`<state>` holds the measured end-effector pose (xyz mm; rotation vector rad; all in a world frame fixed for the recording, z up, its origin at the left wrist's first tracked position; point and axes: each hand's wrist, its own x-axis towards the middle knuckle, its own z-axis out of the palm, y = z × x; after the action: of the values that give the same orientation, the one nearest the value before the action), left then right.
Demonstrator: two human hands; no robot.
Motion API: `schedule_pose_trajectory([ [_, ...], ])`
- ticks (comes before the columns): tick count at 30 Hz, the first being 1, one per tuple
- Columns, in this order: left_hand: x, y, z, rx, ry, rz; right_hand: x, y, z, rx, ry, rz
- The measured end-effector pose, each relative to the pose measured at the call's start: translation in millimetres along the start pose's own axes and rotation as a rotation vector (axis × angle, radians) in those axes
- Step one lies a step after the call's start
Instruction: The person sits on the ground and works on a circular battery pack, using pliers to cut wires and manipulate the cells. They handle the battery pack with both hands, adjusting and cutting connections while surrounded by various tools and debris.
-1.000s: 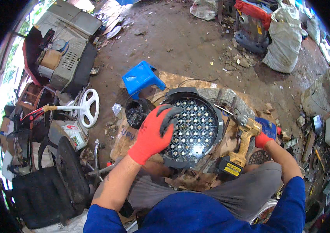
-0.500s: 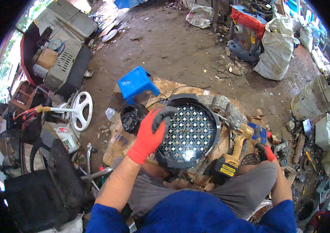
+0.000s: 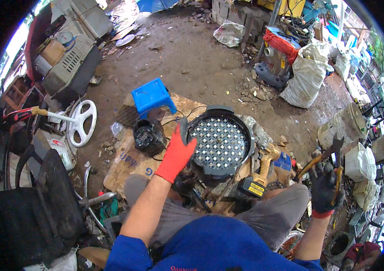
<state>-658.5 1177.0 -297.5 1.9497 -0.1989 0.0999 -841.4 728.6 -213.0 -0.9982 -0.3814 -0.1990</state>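
My left hand (image 3: 176,152), in a red glove with dark fingers, grips the left rim of a round black LED lamp (image 3: 220,143) lying face up on a low work surface. To the right, my right hand (image 3: 323,189) is closed on dark-jawed pliers with yellow handles (image 3: 338,178), held away from the lamp. A yellow-black cordless drill (image 3: 263,169) lies just right of the lamp. A black lamp part (image 3: 149,140) with cables sits left of it, on stained cardboard (image 3: 122,174).
A blue plastic stool (image 3: 149,92) lies behind the cardboard. Scrap, a white wheel (image 3: 91,117) and a black chair seat (image 3: 25,217) crowd the left. White sacks (image 3: 305,79), a bucket (image 3: 341,126) and more scrap line the right. Dirt ground (image 3: 174,54) extends beyond.
My right hand has left the spot by the drill and come up at the right holding pliers. My left hand now grips the lamp's rim. The view has shifted.
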Motion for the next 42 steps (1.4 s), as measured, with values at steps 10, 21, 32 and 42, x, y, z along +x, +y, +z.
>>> schedule_pose_trajectory([
  [10,-73,38,-4,0.193,0.021,-0.126,-54,81,92,0.379,0.087,0.335],
  [21,-112,10,-19,0.127,0.082,-0.058,-65,100,106,0.493,-0.066,0.379],
  [32,-139,13,-14,0.037,0.09,0.06,-63,90,112,-0.331,0.445,0.667],
  [42,-145,15,-10,0.064,0.11,0.089,-26,61,121,-0.565,0.021,0.789],
])
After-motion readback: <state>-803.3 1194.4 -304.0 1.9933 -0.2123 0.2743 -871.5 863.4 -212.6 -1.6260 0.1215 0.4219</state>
